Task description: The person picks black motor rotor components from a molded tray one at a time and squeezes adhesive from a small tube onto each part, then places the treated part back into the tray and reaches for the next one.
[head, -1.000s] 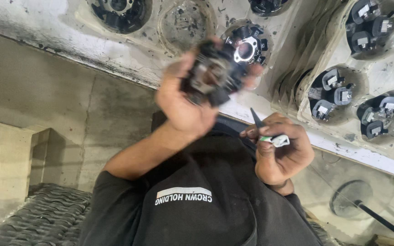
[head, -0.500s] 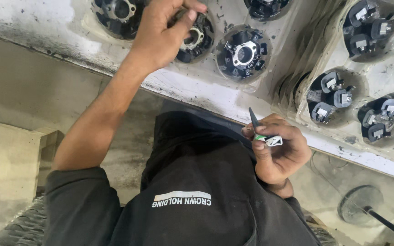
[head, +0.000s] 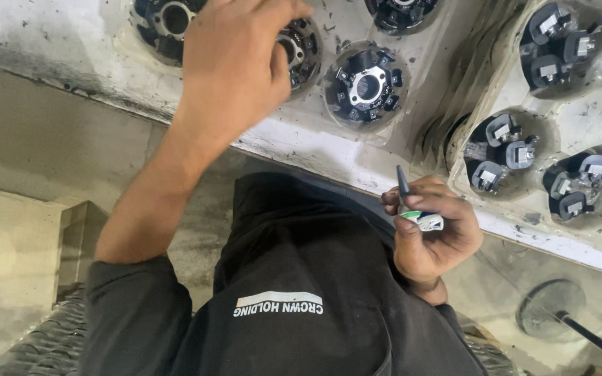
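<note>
My left hand (head: 235,66) reaches forward over a white moulded tray (head: 315,150), covering most of a round black part (head: 302,50) that sits in one pocket. Its fingers curl over that part, and I cannot see whether they grip it. A similar round black part with a metal centre (head: 366,85) lies in the pocket just to the right. Near my chest, my right hand (head: 433,240) is closed around a small tool (head: 405,191) with a dark pointed tip and a white and green grip, pointing towards the tray.
Another tray (head: 587,125) on the right holds several small black and grey clip parts (head: 504,150). More round parts (head: 165,21) fill the far pockets. A round disc on a rod (head: 550,306) is at lower right, metal mesh (head: 43,341) at lower left.
My left hand held the round black part up near my chest, then carried it forward and down into a tray pocket, where the hand stays over it. The right hand has kept still.
</note>
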